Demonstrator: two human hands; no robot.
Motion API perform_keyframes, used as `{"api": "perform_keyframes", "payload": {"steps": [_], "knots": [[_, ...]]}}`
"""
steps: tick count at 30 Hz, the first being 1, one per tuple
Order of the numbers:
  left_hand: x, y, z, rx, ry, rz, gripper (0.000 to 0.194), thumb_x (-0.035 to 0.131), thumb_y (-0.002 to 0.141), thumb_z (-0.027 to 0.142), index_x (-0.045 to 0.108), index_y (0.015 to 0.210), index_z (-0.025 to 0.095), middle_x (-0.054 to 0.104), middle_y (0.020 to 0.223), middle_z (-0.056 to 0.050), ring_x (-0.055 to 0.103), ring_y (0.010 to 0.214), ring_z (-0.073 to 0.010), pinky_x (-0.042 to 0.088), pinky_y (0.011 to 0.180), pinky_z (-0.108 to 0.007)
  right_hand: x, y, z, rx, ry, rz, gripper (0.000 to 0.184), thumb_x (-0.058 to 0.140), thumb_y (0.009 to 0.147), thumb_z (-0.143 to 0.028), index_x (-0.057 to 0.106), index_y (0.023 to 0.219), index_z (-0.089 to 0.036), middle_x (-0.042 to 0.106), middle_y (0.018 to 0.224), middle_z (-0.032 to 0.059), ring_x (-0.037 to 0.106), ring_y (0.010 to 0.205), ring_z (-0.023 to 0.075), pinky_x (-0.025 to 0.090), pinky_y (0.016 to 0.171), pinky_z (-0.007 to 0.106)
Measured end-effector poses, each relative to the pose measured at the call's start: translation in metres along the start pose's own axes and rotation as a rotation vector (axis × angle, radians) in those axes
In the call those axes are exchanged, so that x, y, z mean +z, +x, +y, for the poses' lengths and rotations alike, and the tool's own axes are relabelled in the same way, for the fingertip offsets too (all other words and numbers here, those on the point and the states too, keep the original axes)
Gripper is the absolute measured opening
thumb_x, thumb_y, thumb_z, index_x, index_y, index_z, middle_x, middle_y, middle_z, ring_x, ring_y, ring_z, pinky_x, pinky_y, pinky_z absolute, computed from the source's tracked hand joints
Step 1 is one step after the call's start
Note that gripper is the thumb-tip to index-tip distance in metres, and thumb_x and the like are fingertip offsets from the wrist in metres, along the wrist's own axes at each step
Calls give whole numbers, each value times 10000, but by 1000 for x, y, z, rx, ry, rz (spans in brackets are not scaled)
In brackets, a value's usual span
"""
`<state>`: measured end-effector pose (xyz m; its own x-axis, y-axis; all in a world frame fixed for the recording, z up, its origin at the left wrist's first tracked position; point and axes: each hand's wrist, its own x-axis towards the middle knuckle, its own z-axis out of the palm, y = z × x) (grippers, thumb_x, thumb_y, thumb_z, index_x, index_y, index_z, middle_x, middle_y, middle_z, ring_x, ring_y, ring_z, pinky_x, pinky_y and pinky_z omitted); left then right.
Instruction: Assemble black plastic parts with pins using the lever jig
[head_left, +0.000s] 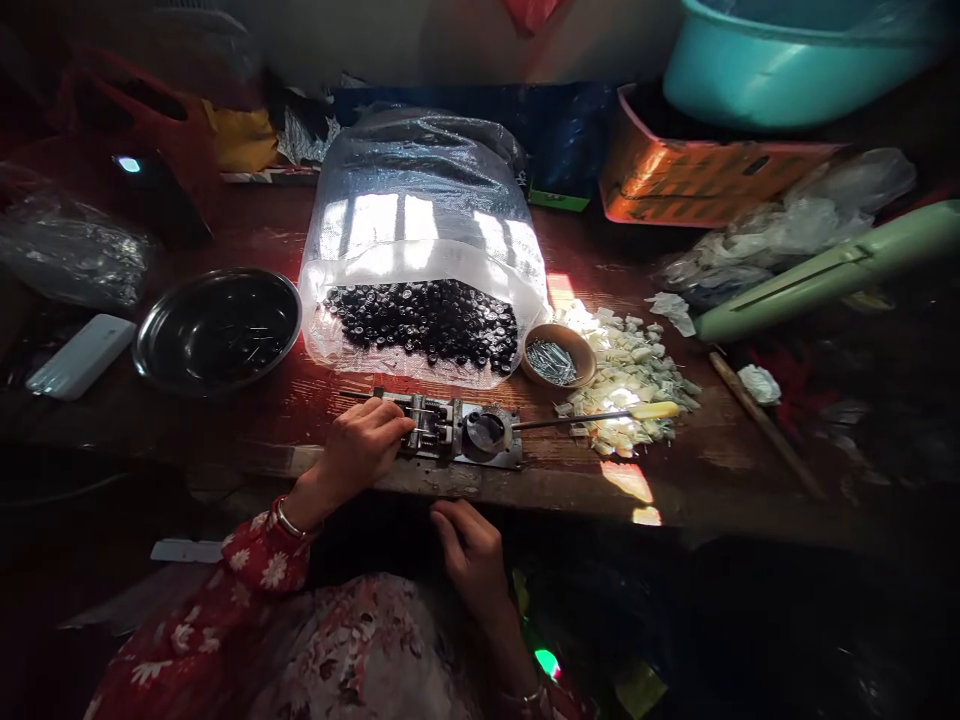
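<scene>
My left hand [364, 440] rests at the left part of a metal jig [491, 450] by the table's front edge. Its fingers are pinched together at the jig's slotted block [429, 425]; whatever lies between the fingertips is hidden. A rod handle [570, 418] with a yellow grip sticks out of the jig to the right. Just below the table edge, my right hand [476, 555] is closed, its thumb against curled fingers, and I cannot see what is in it. Behind the jig, small black round parts [427, 320] spill from a translucent bag [427, 215].
A brown bowl [574, 345] of metal pins stands beside a pile of pale small pieces [637, 375]. On the left are a steel bowl [217, 375] and a white power bank-like box [81, 357]. An orange basket [705, 185], a teal basin [780, 75] and a green tube [832, 265] occupy the right.
</scene>
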<state>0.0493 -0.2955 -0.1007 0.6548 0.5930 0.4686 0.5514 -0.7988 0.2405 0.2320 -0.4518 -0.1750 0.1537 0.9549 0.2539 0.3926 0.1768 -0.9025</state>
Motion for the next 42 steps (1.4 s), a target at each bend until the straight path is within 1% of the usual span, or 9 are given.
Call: {"api": "perform_keyframes", "payload": {"steps": [6, 12, 16, 19, 27, 30, 34, 37, 42], "knots": [[0, -4, -2, 15, -34, 49, 187, 596, 980, 96, 727, 1065, 198, 760, 1014, -37, 672, 885, -186, 554, 809, -335, -25, 7, -6, -70, -103, 12, 125, 628, 1028, -163, 744, 1024, -207, 747, 868, 21, 716, 764, 158, 562, 699, 258], [-6, -7, -8, -139, -127, 217, 144, 640, 993, 178, 728, 1099, 218, 731, 1074, -57, 672, 1026, -221, 569, 918, -372, -111, 56, 1, -239, -669, 317, 143, 624, 1043, -254, 734, 1117, -202, 769, 1029, 90, 695, 997, 262, 526, 965, 429], [-9, -10, -17, -225, -117, 163, 204, 677, 991, 289, 720, 1181, 226, 702, 1208, -84, 635, 1135, -267, 544, 994, -430, -163, 102, 19, -221, -1057, 323, 308, 526, 1075, -346, 711, 1246, -168, 741, 1277, 165, 600, 1272, 358, 422, 1100, 542], [-8, -13, -24, -245, -94, 63, 369, 717, 972, 409, 686, 1296, 235, 662, 1357, -104, 590, 1226, -309, 502, 1066, -491, -180, 117, 32, -133, -1236, 232, 343, 456, 1091, -345, 713, 1246, -177, 722, 1324, 164, 535, 1338, 376, 338, 1132, 589], [-1, -19, -34, -220, -35, -45, 581, 690, 956, 598, 637, 1415, 246, 601, 1492, -139, 518, 1351, -362, 389, 1124, -541, -187, 60, 27, -162, -1338, 188, 354, 488, 1086, -412, 772, 1100, -203, 749, 1036, 117, 585, 1022, 304, 392, 943, 457], [3, -21, -36, -189, 4, -56, 633, 652, 964, 653, 616, 1442, 239, 606, 1491, -155, 508, 1361, -367, 347, 1122, -537, -182, 24, 12, -161, -1250, 150, 395, 488, 1088, -468, 785, 1042, -211, 748, 886, 89, 604, 860, 272, 424, 799, 400], [9, -25, -38, -168, 45, -46, 707, 602, 960, 722, 581, 1491, 255, 616, 1490, -159, 517, 1344, -364, 296, 1123, -535, -173, -8, -9, 59, -769, -75, 400, 502, 1068, -520, 793, 1040, -247, 782, 905, 70, 692, 746, 221, 498, 653, 323], [11, -26, -40, -148, 63, -37, 739, 548, 967, 754, 565, 1516, 260, 628, 1476, -161, 533, 1319, -362, 277, 1127, -538, -172, -6, -21, 298, -445, -260, 390, 559, 1018, -560, 797, 941, -261, 776, 831, 56, 685, 660, 214, 515, 603, 307], [14, -25, -41, -124, 90, -46, 793, 449, 972, 798, 566, 1515, 232, 632, 1461, -182, 537, 1313, -368, 268, 1137, -544, -175, 15, -28, 627, -65, -489, 527, 605, 956, -679, 675, 722, -212, 545, 612, -6, 458, 552, 142, 373, 508, 262]]}}
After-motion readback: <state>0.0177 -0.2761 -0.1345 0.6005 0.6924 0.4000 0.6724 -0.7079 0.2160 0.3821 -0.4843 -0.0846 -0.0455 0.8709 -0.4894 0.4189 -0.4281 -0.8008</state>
